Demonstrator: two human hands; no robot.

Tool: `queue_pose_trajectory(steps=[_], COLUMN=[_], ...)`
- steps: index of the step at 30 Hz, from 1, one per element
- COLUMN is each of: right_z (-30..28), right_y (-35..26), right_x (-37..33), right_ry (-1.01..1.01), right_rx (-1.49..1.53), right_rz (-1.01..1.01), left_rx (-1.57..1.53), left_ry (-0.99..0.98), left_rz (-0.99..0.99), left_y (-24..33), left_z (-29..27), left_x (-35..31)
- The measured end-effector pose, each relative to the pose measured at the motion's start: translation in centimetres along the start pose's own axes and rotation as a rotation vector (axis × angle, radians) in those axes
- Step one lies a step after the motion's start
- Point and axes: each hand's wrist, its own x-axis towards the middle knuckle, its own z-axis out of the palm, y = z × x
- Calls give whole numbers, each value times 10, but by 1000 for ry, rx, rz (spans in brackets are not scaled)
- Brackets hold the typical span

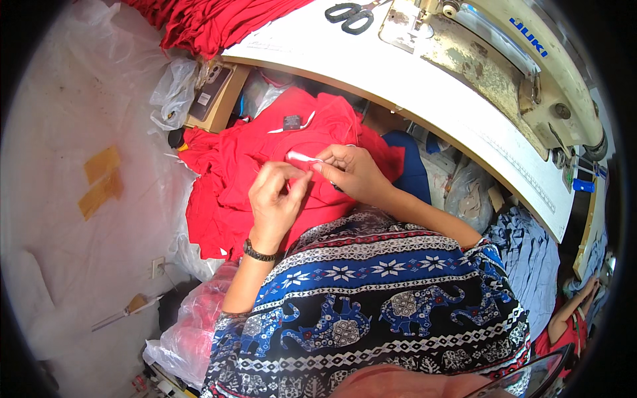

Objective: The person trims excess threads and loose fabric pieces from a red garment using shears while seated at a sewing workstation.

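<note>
A red garment [219, 192] lies bunched over my lap, below the table edge. It has a small dark label [292, 123] with white tape beside it. My right hand [352, 174] pinches a short white fabric strip [302, 157] between thumb and fingertips, just above the red cloth. Close to its left, my left hand [273, 200] has thumb and forefinger pressed together, fingertips almost meeting those of the right. Whatever the left fingertips grip is too small to make out. A dark bracelet or watch [260, 251] circles my left wrist.
A white sewing table [298, 40] curves across the top, carrying a sewing machine [491, 73], black-handled scissors [350, 18] and piled red cloth [206, 26]. Below stands a cardboard box [215, 99]. Light blue cloth [524, 259] hangs at right; beyond it, another person's arm [570, 312] shows.
</note>
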Motion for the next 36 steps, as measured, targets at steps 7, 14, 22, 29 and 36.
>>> queue_pose_trajectory(steps=[7, 14, 22, 29, 36], right_z=[3, 2, 3, -11, -68], right_y=[2, 6, 8, 15, 72], right_x=[2, 1, 1, 1, -10], right_ry=[-24, -52, -45, 19, 321], right_rx=[-123, -157, -190, -341, -307], right_rz=[-47, -136, -106, -309, 19], left_rx=[-611, -607, -746, -375, -472], left_ry=[91, -169, -156, -118, -287], left_rz=[-349, -529, -491, -277, -334], left_y=[-16, -22, -34, -20, -17], left_z=[12, 0, 2, 2, -6], left_x=[-15, -4, -10, -6, -17])
